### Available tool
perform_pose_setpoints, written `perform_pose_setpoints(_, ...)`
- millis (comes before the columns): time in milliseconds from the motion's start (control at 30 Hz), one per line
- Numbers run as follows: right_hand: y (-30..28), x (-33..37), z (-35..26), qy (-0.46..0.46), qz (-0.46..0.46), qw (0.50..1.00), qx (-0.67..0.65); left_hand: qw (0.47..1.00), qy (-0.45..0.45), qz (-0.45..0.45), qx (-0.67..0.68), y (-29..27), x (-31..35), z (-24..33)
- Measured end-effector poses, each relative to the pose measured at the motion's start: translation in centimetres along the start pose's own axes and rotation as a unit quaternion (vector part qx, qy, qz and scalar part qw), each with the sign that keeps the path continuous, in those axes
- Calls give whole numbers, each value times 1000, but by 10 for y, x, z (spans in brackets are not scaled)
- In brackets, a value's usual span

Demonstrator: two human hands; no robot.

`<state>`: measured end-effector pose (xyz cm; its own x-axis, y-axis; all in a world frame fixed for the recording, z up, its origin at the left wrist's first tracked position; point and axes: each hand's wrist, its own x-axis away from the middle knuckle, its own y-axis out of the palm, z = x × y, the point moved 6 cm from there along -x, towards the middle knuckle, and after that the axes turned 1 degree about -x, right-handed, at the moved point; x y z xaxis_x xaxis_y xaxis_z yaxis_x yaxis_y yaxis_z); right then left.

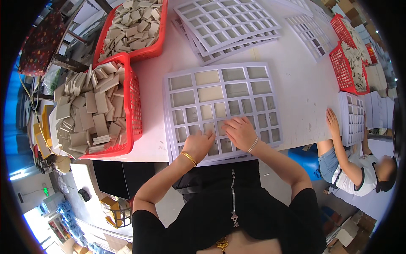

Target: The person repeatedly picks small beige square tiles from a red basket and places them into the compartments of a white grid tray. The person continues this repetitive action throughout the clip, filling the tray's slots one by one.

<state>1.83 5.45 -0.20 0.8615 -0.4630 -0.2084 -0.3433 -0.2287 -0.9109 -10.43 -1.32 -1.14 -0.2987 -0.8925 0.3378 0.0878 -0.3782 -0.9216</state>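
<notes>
A white grid frame [237, 65] with rectangular compartments lies on the table in front of me, on top of at least one more frame. Cream tiles fill some of its openings, among them a large tile [207, 77] in the top row, another tile [210, 93] below it and a small tile [206, 112] lower down. Over the lower middle compartments my left hand [198, 146] rests with bent fingers closed together. Just right of it, my right hand [241, 132] has its fingers curled down onto the grid. Whatever lies under either hand's fingertips is hidden.
Two red baskets, a near basket [134, 106] and a far basket [158, 46], hold loose tiles at left. More white frames [228, 21] are stacked beyond. At right, a co-worker [355, 169] sits by a frame stack [352, 118] and red baskets [340, 67].
</notes>
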Motion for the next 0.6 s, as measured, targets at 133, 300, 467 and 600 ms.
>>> perform_pose_setpoints(133,8,0,-4,16,-65,997,33,998,-10,-65,-4,6,-5,-7)
perform_pose_setpoints(300,-13,2,17,108,-23,991,-74,931,-107,245,247,-19,20,-55)
perform_pose_setpoints(467,-55,73,105,249,266,931,22,863,-277,343,249,28,85,-128)
perform_pose_setpoints(600,-21,148,174,503,165,847,-41,840,-308,213,393,50,90,-114)
